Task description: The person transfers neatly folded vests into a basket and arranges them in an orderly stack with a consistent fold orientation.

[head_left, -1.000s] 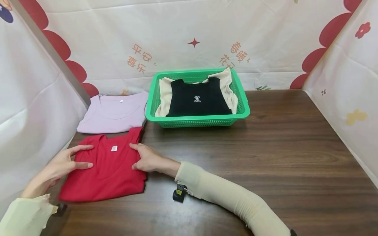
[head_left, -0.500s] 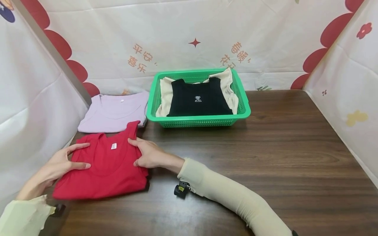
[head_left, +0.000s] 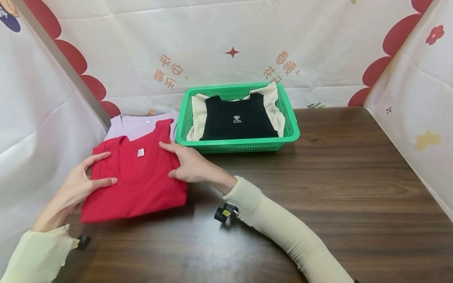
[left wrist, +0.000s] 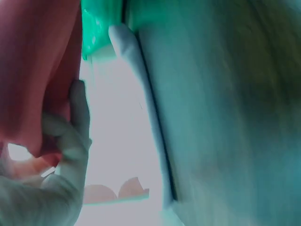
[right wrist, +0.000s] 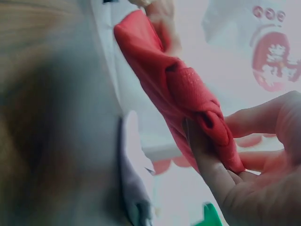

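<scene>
A folded red tank top [head_left: 141, 173] with a white label hangs above the table between the two hands. My left hand [head_left: 79, 182] grips its left side, thumb and a finger on top and other fingers curled underneath, as the left wrist view shows. On the opposite side my right hand [head_left: 191, 163] pinches the folded edge, fingers below and above the cloth in the right wrist view. Behind it lies a folded lilac top [head_left: 136, 125] on the table, its front part covered by the red one in the head view.
A green plastic basket [head_left: 244, 142] stands at the back, just right of the lilac top. It holds a folded black top [head_left: 235, 122] over cream garments [head_left: 277, 106]. A printed white cloth [head_left: 226, 47] encloses the wooden table [head_left: 336, 188] at the back and sides.
Both hands have lifted the red tank top off the table and carried it away from the body, so it now overlaps the lilac top in view. The basket stays put.
</scene>
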`<control>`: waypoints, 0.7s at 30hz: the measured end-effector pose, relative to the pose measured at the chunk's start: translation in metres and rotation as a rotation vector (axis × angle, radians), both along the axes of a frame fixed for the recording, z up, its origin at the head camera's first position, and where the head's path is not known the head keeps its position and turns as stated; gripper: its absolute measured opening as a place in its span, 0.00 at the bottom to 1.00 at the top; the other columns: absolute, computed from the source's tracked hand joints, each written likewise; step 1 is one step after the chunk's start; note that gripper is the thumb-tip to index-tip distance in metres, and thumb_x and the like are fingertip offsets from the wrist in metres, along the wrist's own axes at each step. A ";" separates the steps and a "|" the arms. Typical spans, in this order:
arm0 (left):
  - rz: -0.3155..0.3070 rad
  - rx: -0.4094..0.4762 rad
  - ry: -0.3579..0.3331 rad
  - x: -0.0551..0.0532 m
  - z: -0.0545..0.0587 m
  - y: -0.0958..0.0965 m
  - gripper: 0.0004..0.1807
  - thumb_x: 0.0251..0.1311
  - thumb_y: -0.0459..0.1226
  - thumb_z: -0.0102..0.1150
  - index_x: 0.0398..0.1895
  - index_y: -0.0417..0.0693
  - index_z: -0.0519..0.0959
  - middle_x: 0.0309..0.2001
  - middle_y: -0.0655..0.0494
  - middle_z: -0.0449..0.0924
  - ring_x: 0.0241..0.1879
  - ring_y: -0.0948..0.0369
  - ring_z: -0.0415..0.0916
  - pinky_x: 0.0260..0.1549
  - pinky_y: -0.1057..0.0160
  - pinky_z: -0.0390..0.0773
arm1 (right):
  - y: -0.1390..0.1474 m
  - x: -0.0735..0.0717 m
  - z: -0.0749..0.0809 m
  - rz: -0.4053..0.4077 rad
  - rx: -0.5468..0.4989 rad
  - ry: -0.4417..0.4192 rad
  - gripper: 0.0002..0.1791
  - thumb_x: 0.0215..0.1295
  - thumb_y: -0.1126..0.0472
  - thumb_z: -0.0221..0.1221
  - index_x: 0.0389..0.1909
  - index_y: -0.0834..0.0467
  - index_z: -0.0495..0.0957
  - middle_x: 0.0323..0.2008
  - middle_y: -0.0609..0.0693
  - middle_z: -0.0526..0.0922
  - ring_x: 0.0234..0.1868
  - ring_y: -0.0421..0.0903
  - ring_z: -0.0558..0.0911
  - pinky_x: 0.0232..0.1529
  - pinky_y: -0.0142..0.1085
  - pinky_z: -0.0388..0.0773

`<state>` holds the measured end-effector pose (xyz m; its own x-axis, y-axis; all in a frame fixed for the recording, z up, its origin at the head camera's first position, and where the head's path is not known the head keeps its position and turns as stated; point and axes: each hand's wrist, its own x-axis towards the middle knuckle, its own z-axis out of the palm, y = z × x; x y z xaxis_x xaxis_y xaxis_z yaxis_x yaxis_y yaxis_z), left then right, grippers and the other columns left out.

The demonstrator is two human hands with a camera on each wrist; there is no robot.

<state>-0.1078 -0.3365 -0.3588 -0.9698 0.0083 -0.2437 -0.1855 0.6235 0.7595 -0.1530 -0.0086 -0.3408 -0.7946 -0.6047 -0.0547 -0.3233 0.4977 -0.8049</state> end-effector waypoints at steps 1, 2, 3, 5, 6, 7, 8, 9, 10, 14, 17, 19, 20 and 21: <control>0.013 0.021 0.017 -0.002 0.001 0.004 0.49 0.62 0.47 0.71 0.83 0.67 0.55 0.64 0.50 0.66 0.47 0.66 0.74 0.38 0.62 0.86 | 0.004 -0.002 0.002 0.001 -0.005 0.005 0.51 0.57 0.66 0.71 0.81 0.47 0.59 0.79 0.51 0.61 0.78 0.48 0.62 0.53 0.32 0.83; 0.023 0.036 0.036 -0.004 0.003 0.009 0.47 0.63 0.47 0.71 0.82 0.68 0.56 0.62 0.55 0.68 0.47 0.67 0.74 0.38 0.63 0.86 | 0.007 -0.005 0.003 0.002 -0.016 0.004 0.52 0.57 0.66 0.71 0.81 0.48 0.59 0.78 0.51 0.62 0.77 0.48 0.63 0.53 0.33 0.84; 0.028 0.056 0.058 -0.006 0.003 0.013 0.46 0.63 0.46 0.71 0.81 0.69 0.57 0.60 0.60 0.69 0.47 0.68 0.75 0.38 0.64 0.86 | 0.011 -0.007 0.005 0.003 -0.027 0.001 0.52 0.57 0.67 0.71 0.81 0.48 0.59 0.78 0.51 0.62 0.77 0.48 0.63 0.53 0.33 0.84; 0.031 0.089 0.089 -0.009 0.005 0.020 0.44 0.64 0.45 0.70 0.80 0.69 0.60 0.55 0.67 0.71 0.46 0.71 0.77 0.38 0.66 0.86 | 0.019 -0.012 0.006 0.004 -0.049 -0.012 0.52 0.56 0.68 0.71 0.81 0.49 0.59 0.77 0.51 0.63 0.76 0.48 0.64 0.52 0.34 0.84; 0.024 0.106 0.106 -0.011 0.006 0.023 0.43 0.64 0.44 0.70 0.80 0.69 0.61 0.54 0.70 0.72 0.45 0.72 0.78 0.37 0.66 0.86 | 0.023 -0.013 0.006 0.004 -0.058 -0.020 0.52 0.56 0.68 0.71 0.81 0.49 0.59 0.76 0.51 0.64 0.75 0.48 0.65 0.52 0.34 0.84; 0.020 0.124 0.116 -0.013 0.006 0.027 0.42 0.64 0.43 0.70 0.79 0.68 0.62 0.52 0.71 0.74 0.45 0.72 0.80 0.37 0.66 0.86 | 0.028 -0.015 0.005 0.004 -0.069 -0.025 0.51 0.56 0.68 0.70 0.81 0.49 0.59 0.76 0.52 0.64 0.74 0.48 0.64 0.51 0.34 0.84; 0.013 0.140 0.123 -0.015 0.007 0.030 0.42 0.64 0.42 0.70 0.79 0.68 0.62 0.52 0.71 0.75 0.44 0.72 0.81 0.37 0.66 0.86 | 0.032 -0.017 0.005 0.008 -0.086 -0.033 0.51 0.56 0.68 0.70 0.81 0.49 0.59 0.75 0.53 0.65 0.73 0.48 0.66 0.50 0.34 0.84; 0.005 0.154 0.130 -0.017 0.007 0.034 0.41 0.64 0.41 0.70 0.78 0.67 0.63 0.51 0.71 0.75 0.43 0.72 0.81 0.37 0.65 0.87 | 0.037 -0.019 0.004 0.009 -0.102 -0.043 0.51 0.57 0.69 0.69 0.81 0.49 0.59 0.74 0.53 0.65 0.71 0.47 0.67 0.49 0.34 0.84; -0.001 0.163 0.133 -0.019 0.007 0.037 0.41 0.64 0.41 0.70 0.78 0.67 0.63 0.51 0.70 0.75 0.43 0.71 0.82 0.36 0.65 0.87 | 0.042 -0.020 0.004 0.009 -0.114 -0.052 0.50 0.57 0.68 0.69 0.81 0.49 0.59 0.72 0.55 0.69 0.65 0.47 0.72 0.47 0.34 0.84; -0.011 0.202 0.156 -0.025 0.010 0.054 0.38 0.63 0.39 0.71 0.75 0.65 0.66 0.53 0.66 0.74 0.43 0.69 0.83 0.36 0.64 0.87 | 0.064 -0.027 0.004 0.019 -0.207 -0.117 0.48 0.59 0.71 0.66 0.81 0.50 0.59 0.69 0.55 0.70 0.54 0.47 0.77 0.44 0.35 0.84; -0.022 0.276 0.194 -0.032 0.012 0.070 0.34 0.61 0.37 0.72 0.69 0.62 0.71 0.53 0.62 0.75 0.41 0.67 0.84 0.34 0.64 0.87 | 0.084 -0.033 0.008 0.016 -0.251 -0.154 0.48 0.61 0.73 0.65 0.81 0.50 0.59 0.71 0.54 0.67 0.58 0.49 0.78 0.45 0.36 0.85; -0.034 0.325 0.221 -0.037 0.014 0.082 0.30 0.60 0.35 0.73 0.64 0.59 0.73 0.53 0.59 0.76 0.39 0.66 0.85 0.33 0.65 0.87 | 0.099 -0.036 0.010 0.008 -0.257 -0.162 0.48 0.61 0.73 0.64 0.81 0.49 0.59 0.72 0.54 0.66 0.58 0.52 0.79 0.45 0.36 0.85; -0.044 0.339 0.238 -0.039 0.014 0.088 0.29 0.59 0.34 0.73 0.62 0.58 0.73 0.52 0.59 0.76 0.38 0.66 0.85 0.32 0.65 0.87 | 0.105 -0.037 0.012 0.001 -0.257 -0.163 0.48 0.62 0.72 0.64 0.81 0.49 0.59 0.72 0.53 0.66 0.58 0.53 0.78 0.45 0.36 0.85; -0.044 0.345 0.253 -0.042 0.015 0.094 0.27 0.59 0.33 0.73 0.59 0.58 0.74 0.51 0.58 0.76 0.36 0.66 0.85 0.32 0.65 0.87 | 0.112 -0.038 0.013 -0.007 -0.255 -0.158 0.48 0.62 0.72 0.65 0.81 0.48 0.59 0.71 0.53 0.66 0.57 0.53 0.79 0.44 0.37 0.85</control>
